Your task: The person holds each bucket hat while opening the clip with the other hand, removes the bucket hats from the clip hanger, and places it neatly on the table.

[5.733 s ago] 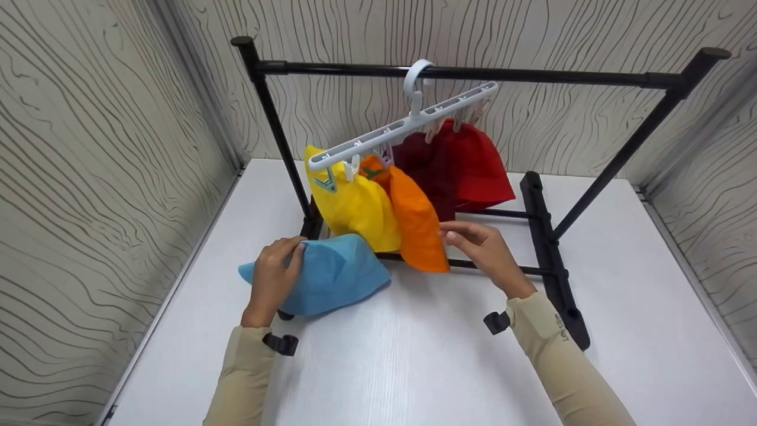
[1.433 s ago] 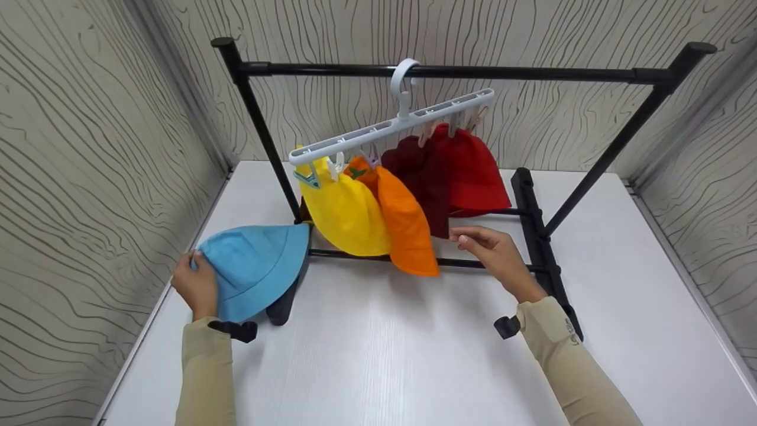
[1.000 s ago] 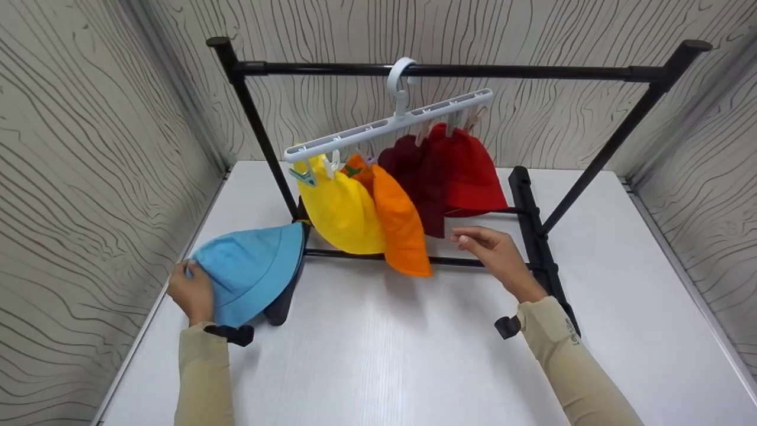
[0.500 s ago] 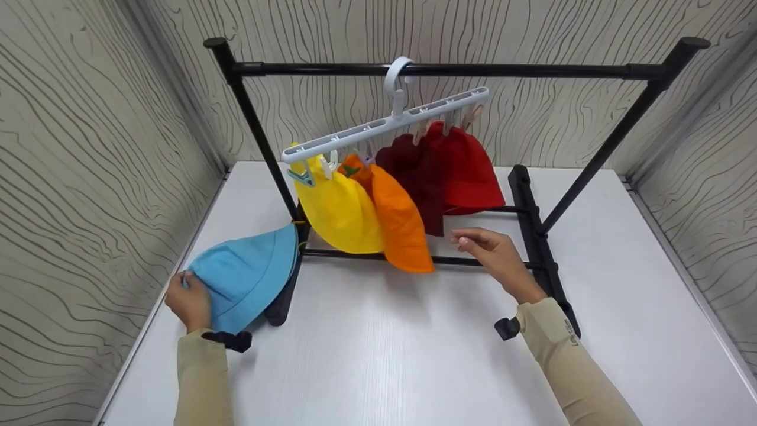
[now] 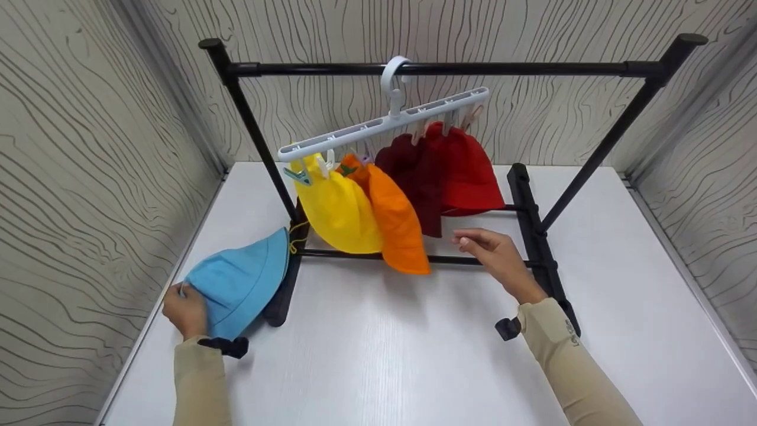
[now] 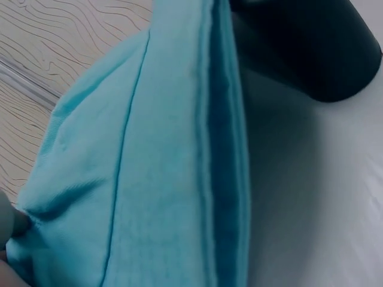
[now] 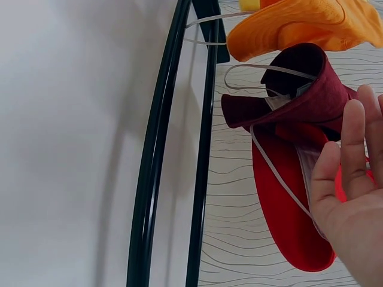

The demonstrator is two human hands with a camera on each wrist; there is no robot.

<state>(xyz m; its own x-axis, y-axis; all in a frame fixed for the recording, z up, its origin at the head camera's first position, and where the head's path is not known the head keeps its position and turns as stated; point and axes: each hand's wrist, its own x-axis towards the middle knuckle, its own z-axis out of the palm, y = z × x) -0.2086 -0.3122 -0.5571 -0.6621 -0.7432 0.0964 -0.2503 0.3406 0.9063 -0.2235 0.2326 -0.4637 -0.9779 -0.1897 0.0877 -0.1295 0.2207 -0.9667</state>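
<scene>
In the head view my left hand [image 5: 186, 310] pinches the crown of a light blue bucket hat [image 5: 236, 284] at the table's left side. The hat's brim faces right, toward the rack foot, and its brim edge fills much of the left wrist view. My right hand [image 5: 494, 257] is raised with relaxed fingers and holds nothing, just right of the hanging hats. Clothespins on a white clip hanger [image 5: 366, 131] hold a yellow hat [image 5: 340, 216], an orange hat [image 5: 397, 219], a maroon hat [image 5: 411, 183] and a red hat [image 5: 470, 177].
The hanger hooks over the top bar of a black rack [image 5: 514, 69] on a white table [image 5: 378, 355]. A thin yellow cord [image 5: 294, 241] loops beside the rack's left foot [image 5: 281, 302]. Patterned walls [image 5: 77, 195] stand at the back and both sides.
The blue hat has gone left with my left hand, from in front of the yellow hat, and recently drifted slightly lower. My right hand has moved away from the orange hat's brim.
</scene>
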